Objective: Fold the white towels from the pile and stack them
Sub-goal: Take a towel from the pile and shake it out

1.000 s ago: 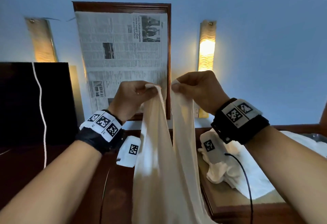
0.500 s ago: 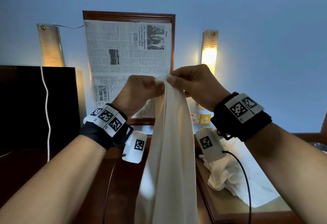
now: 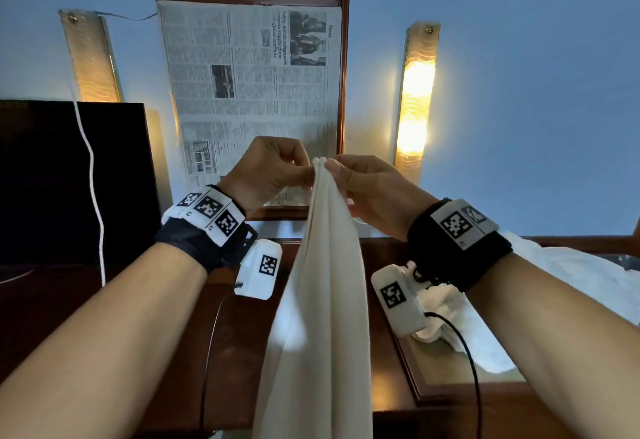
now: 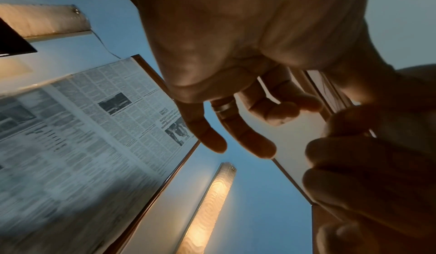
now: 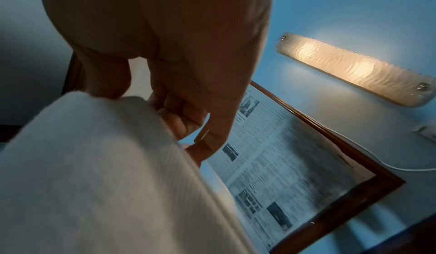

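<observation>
Your left hand and right hand met, each grip pinching the towel at its top corners. It hung straight below them, before the framed newspaper.

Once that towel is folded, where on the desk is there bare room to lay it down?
Bare dark wood shows left of the hanging towel, between it and the black screen, crossed only by a thin cable. The right side is crowded: the towel pile covers the inset panel there. Both hands pinch the towel's top.
</observation>
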Demonstrator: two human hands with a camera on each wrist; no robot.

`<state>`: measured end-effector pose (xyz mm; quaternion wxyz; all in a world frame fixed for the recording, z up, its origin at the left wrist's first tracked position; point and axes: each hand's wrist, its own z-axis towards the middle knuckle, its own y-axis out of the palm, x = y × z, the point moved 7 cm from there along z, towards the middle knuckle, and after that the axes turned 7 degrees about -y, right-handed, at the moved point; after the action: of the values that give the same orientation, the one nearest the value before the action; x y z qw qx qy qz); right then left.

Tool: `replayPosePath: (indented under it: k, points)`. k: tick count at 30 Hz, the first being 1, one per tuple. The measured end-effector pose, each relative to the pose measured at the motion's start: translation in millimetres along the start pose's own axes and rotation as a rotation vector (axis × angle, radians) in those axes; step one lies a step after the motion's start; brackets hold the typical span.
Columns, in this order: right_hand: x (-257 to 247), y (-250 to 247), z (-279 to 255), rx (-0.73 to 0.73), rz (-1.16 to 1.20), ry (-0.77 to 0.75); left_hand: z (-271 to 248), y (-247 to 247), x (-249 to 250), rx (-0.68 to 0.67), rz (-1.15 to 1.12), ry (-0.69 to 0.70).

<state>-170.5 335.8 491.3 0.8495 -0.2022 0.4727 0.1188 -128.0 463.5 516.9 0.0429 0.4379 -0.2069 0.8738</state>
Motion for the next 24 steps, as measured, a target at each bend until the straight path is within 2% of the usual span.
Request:
replayPosePath:
  k: [3, 6, 9, 11, 14, 17, 18, 24]
  points:
    - [19, -6, -6, 0.055, -0.046, 0.012, -11, 10, -27, -0.042, -0.032, -0.134]
    - [36, -22, -13, 0.170, -0.134, 0.017, -27, 33, -56, -0.137, -0.136, -0.265]
    - [43, -38, -18, 0.253, -0.438, -0.017, -39, 58, -78, -0.142, -0.322, -0.400]
    - [40, -44, -18, 0.271, -0.594, -0.059, -41, 67, -80, -0.102, -0.391, -0.428]
    - [36, -57, -18, 0.296, -0.612, -0.103, -34, 73, -75, -0.041, -0.329, -0.376]
    - [34, -68, -20, 0.316, -0.646, -0.158, -21, 78, -65, 0.020, 0.084, -0.202]
    - [34, -71, -21, 0.326, -0.663, -0.169, -16, 82, -62, 0.040, 0.155, -0.162]
    - [39, -98, -33, 0.385, -0.554, -0.223, 12, 96, -55, 0.186, 0.196, -0.114]
